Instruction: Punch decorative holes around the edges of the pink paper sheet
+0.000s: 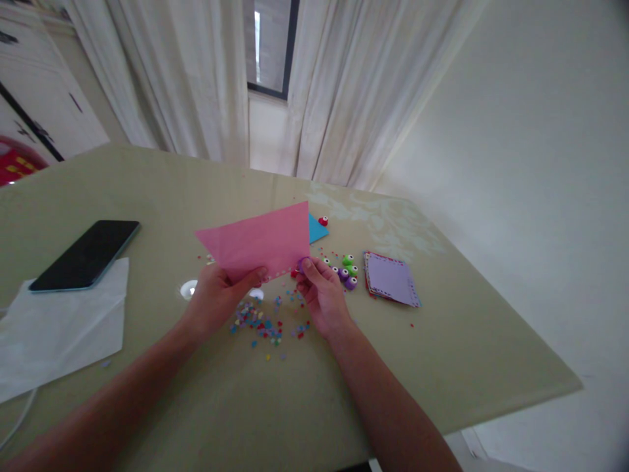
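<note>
My left hand [216, 296] pinches the lower edge of a pink paper sheet [260, 241], holding it up above the table. My right hand [322, 292] grips a small purple paper punch [301, 263] clamped on the sheet's lower right corner. A row of punched holes runs along the sheet's bottom edge. Colourful confetti bits [265, 324] lie scattered on the table under my hands. Behind the pink sheet a blue paper [317, 229] pokes out.
More small punches, green [348, 259], purple [350, 282] and red [323, 221], sit to the right. A stack of coloured papers [390, 278] lies further right. A black phone [86, 254] rests on a white sheet [59, 321] at left. The olive table [442, 354] ends near a white wall.
</note>
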`<state>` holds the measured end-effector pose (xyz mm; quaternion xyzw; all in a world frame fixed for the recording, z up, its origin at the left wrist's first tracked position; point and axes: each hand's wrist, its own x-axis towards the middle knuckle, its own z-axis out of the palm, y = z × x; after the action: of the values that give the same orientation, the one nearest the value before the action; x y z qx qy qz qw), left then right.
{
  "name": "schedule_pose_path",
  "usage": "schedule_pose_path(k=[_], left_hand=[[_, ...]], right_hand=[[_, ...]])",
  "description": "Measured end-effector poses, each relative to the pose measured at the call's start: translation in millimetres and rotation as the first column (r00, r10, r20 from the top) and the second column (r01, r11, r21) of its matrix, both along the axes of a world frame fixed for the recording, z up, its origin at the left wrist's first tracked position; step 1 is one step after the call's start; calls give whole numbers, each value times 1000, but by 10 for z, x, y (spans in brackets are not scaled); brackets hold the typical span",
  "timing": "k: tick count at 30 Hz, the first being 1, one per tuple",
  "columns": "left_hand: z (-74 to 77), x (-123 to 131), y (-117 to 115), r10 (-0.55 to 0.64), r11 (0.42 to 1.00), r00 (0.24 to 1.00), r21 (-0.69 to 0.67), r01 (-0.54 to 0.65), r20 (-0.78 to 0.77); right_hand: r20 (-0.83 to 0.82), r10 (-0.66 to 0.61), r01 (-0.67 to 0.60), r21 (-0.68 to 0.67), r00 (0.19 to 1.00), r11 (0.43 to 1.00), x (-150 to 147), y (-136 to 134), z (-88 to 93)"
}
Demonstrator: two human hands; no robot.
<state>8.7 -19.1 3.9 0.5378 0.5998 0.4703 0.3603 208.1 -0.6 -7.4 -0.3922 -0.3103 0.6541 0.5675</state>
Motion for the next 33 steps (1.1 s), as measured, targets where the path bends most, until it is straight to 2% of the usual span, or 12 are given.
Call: schedule_pose_path(k=[5,19,33], left_hand=[[-9,0,6,-30,1000,1000,2,30,-5],[61,40,-5,-9,1000,1000,-11,9,-18],[23,41,1,-37,999,999,15,37,-19]], right_hand=[[19,-20,20,3,1000,1000,-5,-2,-2],[31,-17,16,10,999,1000,-12,-9,1],[9,-26,26,15,1000,1000,-23,4,-30]])
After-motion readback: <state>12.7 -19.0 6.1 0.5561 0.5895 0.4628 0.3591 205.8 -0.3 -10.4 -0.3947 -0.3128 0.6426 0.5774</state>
